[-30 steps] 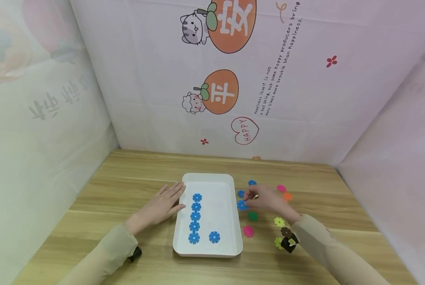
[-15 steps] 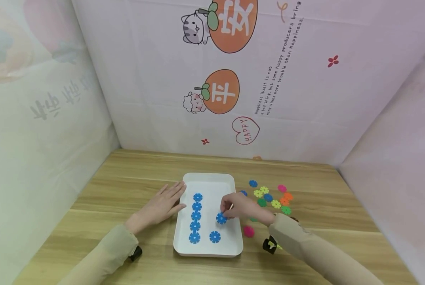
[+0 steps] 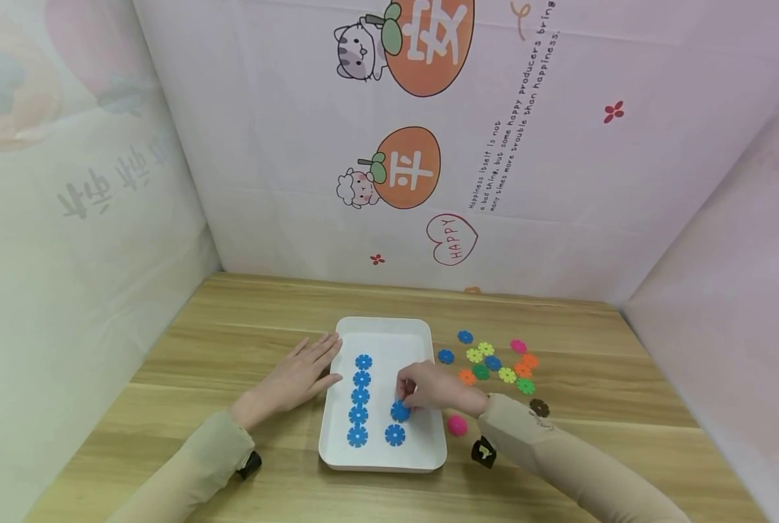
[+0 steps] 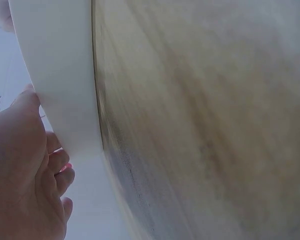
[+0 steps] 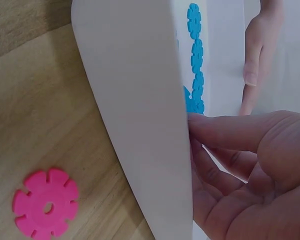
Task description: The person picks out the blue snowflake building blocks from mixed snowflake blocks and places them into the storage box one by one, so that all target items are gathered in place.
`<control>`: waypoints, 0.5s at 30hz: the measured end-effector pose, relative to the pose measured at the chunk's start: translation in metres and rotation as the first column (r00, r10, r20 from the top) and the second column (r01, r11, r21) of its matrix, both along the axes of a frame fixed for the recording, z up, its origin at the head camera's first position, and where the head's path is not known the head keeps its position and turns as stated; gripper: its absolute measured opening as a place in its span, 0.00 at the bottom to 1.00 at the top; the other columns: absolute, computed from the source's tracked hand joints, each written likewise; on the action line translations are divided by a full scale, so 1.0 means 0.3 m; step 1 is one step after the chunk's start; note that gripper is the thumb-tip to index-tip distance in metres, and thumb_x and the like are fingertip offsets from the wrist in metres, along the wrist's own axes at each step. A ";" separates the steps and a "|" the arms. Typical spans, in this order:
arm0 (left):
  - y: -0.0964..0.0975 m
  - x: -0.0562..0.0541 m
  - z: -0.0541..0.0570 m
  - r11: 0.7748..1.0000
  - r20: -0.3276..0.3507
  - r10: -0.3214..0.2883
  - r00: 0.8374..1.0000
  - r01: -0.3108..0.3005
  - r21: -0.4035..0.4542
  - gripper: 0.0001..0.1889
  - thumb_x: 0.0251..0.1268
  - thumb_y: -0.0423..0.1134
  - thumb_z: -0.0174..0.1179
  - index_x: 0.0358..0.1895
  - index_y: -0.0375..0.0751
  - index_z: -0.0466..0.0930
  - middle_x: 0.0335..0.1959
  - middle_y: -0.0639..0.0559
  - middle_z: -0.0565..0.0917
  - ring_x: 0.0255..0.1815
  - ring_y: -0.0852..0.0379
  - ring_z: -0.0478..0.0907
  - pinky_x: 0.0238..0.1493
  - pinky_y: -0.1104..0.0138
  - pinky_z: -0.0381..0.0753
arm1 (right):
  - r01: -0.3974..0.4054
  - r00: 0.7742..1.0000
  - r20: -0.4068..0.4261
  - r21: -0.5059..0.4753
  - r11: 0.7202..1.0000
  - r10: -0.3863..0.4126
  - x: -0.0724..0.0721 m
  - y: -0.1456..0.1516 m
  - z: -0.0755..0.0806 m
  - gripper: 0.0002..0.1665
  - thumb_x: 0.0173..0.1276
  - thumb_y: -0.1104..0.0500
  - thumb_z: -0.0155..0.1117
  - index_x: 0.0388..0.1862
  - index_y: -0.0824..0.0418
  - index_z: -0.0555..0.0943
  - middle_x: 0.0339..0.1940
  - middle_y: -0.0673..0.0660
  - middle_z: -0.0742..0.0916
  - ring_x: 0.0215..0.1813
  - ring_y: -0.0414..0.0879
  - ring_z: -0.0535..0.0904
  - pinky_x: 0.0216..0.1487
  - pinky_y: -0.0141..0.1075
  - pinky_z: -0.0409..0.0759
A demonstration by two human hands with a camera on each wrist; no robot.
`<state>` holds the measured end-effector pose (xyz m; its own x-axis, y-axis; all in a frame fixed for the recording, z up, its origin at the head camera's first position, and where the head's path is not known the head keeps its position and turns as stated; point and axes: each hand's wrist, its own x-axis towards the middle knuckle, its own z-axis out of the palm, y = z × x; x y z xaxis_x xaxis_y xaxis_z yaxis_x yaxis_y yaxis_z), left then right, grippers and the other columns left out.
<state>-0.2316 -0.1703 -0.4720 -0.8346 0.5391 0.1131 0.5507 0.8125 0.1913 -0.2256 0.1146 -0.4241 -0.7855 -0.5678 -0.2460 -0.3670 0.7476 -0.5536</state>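
Inside the white tray (image 3: 382,459), my right hand (image 3: 433,386) pinches a blue notched snowflake disc (image 3: 399,412) between thumb and fingers. That disc is just behind a single blue disc (image 3: 395,435) on the tray floor; whether they touch is hard to tell. A column of several blue discs (image 3: 360,396) lies in the tray's left half. With fingers extended, my left hand (image 3: 290,378) rests against the tray's left rim. In the right wrist view the tray wall (image 5: 132,100) hides most of the pinched disc.
Loose notched discs in several colours lie right of the tray, among them a pink disc (image 3: 457,425), a brown disc (image 3: 539,407), a green disc (image 3: 525,386) and a blue disc (image 3: 446,356). The wooden table (image 3: 258,319) meets printed white cloth walls (image 3: 284,181).
My right hand has carried a blue disc from right of the tray leftward into it, then down toward the lone blue disc. The left hand stays in place.
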 end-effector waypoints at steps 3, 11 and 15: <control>0.001 0.000 0.000 1.000 -0.002 0.000 1.000 0.000 -0.001 0.37 0.77 0.59 0.45 0.79 0.40 0.52 0.81 0.45 0.54 0.82 0.45 0.53 0.81 0.45 0.49 | -0.003 1.000 0.018 -0.006 1.000 0.003 0.003 -0.005 -0.006 0.07 0.63 0.69 0.68 0.28 0.60 0.81 0.26 0.50 0.83 0.28 0.40 0.77 0.31 0.29 0.81; 0.002 0.001 0.001 1.000 -0.002 0.004 1.000 -0.004 -0.006 0.37 0.77 0.59 0.44 0.79 0.40 0.52 0.81 0.45 0.54 0.82 0.46 0.53 0.82 0.45 0.49 | -0.017 0.999 0.038 -0.047 0.999 0.019 0.009 -0.011 -0.005 0.06 0.62 0.72 0.67 0.29 0.65 0.81 0.26 0.53 0.84 0.28 0.43 0.79 0.31 0.33 0.83; 0.002 0.007 0.010 1.000 0.003 0.004 1.000 -0.004 -0.001 0.37 0.77 0.58 0.45 0.79 0.39 0.53 0.81 0.43 0.55 0.82 0.44 0.53 0.81 0.44 0.50 | -0.023 0.999 0.047 -0.059 0.998 0.026 0.013 -0.011 0.002 0.05 0.62 0.73 0.67 0.29 0.65 0.81 0.26 0.54 0.85 0.29 0.44 0.81 0.31 0.32 0.84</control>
<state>-0.2294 -0.1696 -0.4691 -0.8374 0.5355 0.1098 0.5465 0.8151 0.1924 -0.2218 0.1114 -0.4236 -0.7594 -0.6013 -0.2484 -0.3572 0.7044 -0.6134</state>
